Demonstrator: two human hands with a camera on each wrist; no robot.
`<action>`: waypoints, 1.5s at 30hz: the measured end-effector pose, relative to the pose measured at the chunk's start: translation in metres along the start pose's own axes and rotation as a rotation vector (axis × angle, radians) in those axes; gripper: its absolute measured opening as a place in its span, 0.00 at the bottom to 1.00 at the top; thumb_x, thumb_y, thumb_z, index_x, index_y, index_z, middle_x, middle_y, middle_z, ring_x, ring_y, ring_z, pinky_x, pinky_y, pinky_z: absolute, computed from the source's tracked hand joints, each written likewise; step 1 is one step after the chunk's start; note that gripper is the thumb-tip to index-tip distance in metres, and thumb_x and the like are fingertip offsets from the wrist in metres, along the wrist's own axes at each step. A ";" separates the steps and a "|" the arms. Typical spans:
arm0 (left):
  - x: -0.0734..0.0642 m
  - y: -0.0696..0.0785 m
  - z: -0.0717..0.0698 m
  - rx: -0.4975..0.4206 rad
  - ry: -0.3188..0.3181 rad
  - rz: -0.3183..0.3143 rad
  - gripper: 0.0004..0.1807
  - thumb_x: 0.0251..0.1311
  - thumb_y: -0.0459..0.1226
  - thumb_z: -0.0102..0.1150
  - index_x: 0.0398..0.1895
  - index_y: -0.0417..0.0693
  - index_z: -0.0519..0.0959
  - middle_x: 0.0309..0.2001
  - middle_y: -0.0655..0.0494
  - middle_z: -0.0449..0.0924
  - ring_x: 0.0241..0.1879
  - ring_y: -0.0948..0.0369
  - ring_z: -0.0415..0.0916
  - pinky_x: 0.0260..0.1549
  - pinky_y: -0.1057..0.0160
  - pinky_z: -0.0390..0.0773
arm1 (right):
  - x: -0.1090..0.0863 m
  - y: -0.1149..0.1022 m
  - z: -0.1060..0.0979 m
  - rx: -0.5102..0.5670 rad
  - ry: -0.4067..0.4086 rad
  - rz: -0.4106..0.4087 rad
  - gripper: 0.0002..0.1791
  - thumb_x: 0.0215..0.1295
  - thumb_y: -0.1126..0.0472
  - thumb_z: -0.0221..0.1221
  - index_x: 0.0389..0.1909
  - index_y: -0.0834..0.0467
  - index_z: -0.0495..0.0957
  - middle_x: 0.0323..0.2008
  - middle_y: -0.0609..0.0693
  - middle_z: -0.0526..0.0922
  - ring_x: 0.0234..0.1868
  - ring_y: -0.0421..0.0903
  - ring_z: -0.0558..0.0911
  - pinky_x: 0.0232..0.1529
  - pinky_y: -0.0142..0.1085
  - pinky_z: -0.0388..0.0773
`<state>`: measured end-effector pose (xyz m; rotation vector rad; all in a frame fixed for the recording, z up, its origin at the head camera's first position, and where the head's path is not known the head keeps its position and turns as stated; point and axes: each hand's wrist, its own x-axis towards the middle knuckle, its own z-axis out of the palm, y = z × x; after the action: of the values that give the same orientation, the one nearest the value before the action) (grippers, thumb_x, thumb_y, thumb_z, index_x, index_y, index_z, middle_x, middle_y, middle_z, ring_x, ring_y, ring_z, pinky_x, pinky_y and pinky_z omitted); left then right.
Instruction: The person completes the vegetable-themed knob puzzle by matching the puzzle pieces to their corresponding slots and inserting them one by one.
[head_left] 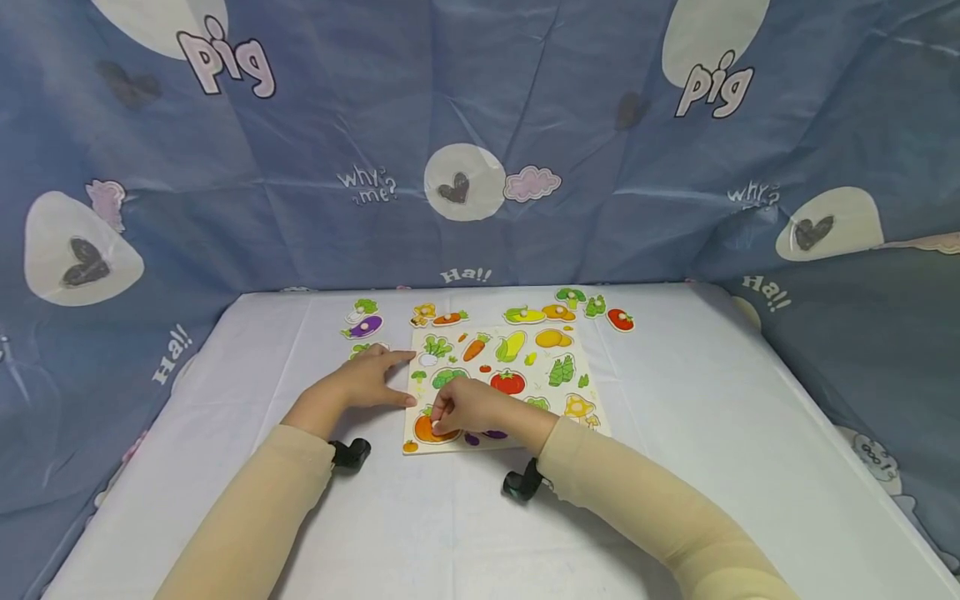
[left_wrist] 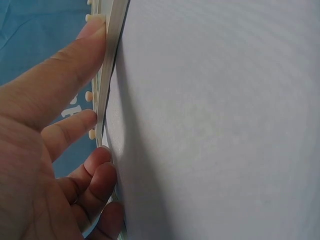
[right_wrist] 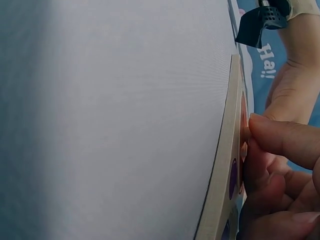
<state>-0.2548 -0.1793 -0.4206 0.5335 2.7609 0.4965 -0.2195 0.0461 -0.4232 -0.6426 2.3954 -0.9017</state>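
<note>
A wooden vegetable puzzle board [head_left: 468,446] with printed pictures lies on the white-covered table. At its front left corner my right hand [head_left: 476,406] pinches the small knob of an orange pumpkin puzzle piece [head_left: 425,431], which lies over the pumpkin picture. In the right wrist view, thumb and forefinger [right_wrist: 272,131] meet low over the board's surface. My left hand [head_left: 365,382] is at the left side, its thumb and forefinger spread and touching the board's edge. The left wrist view shows the thumb [left_wrist: 75,65] against the wooden edge, other fingers bent loosely below.
Loose knobbed pieces lie behind the board: a mushroom [head_left: 423,314], carrot [head_left: 448,319], corn [head_left: 525,315], potato [head_left: 558,313], broccoli [head_left: 571,296], and tomato [head_left: 621,320]. An eggplant piece [head_left: 364,327] lies back left, near a green piece partly hidden by my left hand. Patterned blue cloth [head_left: 480,100] hangs behind.
</note>
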 end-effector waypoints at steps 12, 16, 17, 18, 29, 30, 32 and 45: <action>0.000 0.001 -0.001 0.001 -0.001 -0.001 0.51 0.50 0.60 0.72 0.75 0.51 0.65 0.52 0.43 0.69 0.46 0.50 0.69 0.52 0.44 0.72 | -0.001 0.004 -0.004 0.031 -0.027 -0.027 0.03 0.63 0.61 0.68 0.32 0.53 0.84 0.26 0.44 0.82 0.28 0.39 0.75 0.34 0.30 0.72; -0.001 0.002 -0.002 0.001 -0.001 0.001 0.51 0.50 0.59 0.73 0.75 0.51 0.65 0.51 0.43 0.69 0.45 0.51 0.68 0.51 0.46 0.72 | -0.002 0.006 -0.006 0.048 -0.025 -0.040 0.03 0.64 0.60 0.68 0.32 0.52 0.83 0.26 0.44 0.82 0.27 0.39 0.75 0.33 0.30 0.72; -0.001 0.002 -0.002 0.000 -0.002 0.001 0.51 0.50 0.59 0.73 0.75 0.51 0.65 0.51 0.43 0.69 0.45 0.51 0.68 0.50 0.46 0.72 | -0.003 0.006 -0.007 0.056 -0.024 -0.043 0.03 0.63 0.60 0.69 0.32 0.52 0.83 0.26 0.44 0.82 0.27 0.39 0.75 0.33 0.30 0.72; -0.001 0.002 -0.002 0.000 -0.003 0.001 0.51 0.50 0.59 0.73 0.75 0.51 0.65 0.51 0.43 0.69 0.45 0.51 0.68 0.51 0.46 0.72 | -0.004 0.006 -0.008 0.062 -0.021 -0.048 0.03 0.63 0.60 0.69 0.32 0.52 0.83 0.26 0.45 0.82 0.27 0.39 0.75 0.33 0.30 0.73; -0.002 0.003 -0.001 -0.002 0.005 -0.008 0.50 0.50 0.58 0.73 0.75 0.51 0.65 0.55 0.41 0.69 0.50 0.48 0.70 0.56 0.42 0.70 | -0.024 0.007 -0.032 0.048 0.038 -0.106 0.04 0.65 0.58 0.66 0.35 0.53 0.83 0.27 0.45 0.80 0.30 0.41 0.75 0.37 0.34 0.74; -0.001 0.003 -0.001 0.000 0.007 -0.008 0.50 0.50 0.58 0.73 0.75 0.51 0.65 0.55 0.41 0.69 0.50 0.48 0.70 0.56 0.42 0.70 | -0.026 0.007 -0.035 0.052 0.046 -0.104 0.04 0.65 0.58 0.66 0.35 0.54 0.82 0.27 0.45 0.80 0.30 0.41 0.74 0.36 0.34 0.73; -0.001 0.003 -0.001 0.004 0.008 -0.009 0.50 0.50 0.59 0.73 0.75 0.51 0.65 0.55 0.40 0.69 0.51 0.48 0.70 0.57 0.42 0.70 | -0.030 0.008 -0.040 0.056 0.064 -0.098 0.03 0.65 0.59 0.66 0.36 0.54 0.82 0.26 0.46 0.79 0.29 0.41 0.73 0.33 0.33 0.72; -0.001 0.002 0.001 0.009 0.007 -0.029 0.51 0.49 0.59 0.73 0.75 0.52 0.65 0.55 0.41 0.69 0.50 0.48 0.69 0.57 0.42 0.70 | -0.059 0.023 -0.075 0.076 0.172 -0.074 0.05 0.67 0.59 0.65 0.39 0.56 0.83 0.32 0.48 0.80 0.33 0.45 0.75 0.34 0.36 0.75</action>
<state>-0.2532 -0.1775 -0.4206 0.4935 2.7749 0.4799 -0.2246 0.1304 -0.3737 -0.6518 2.4873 -1.1152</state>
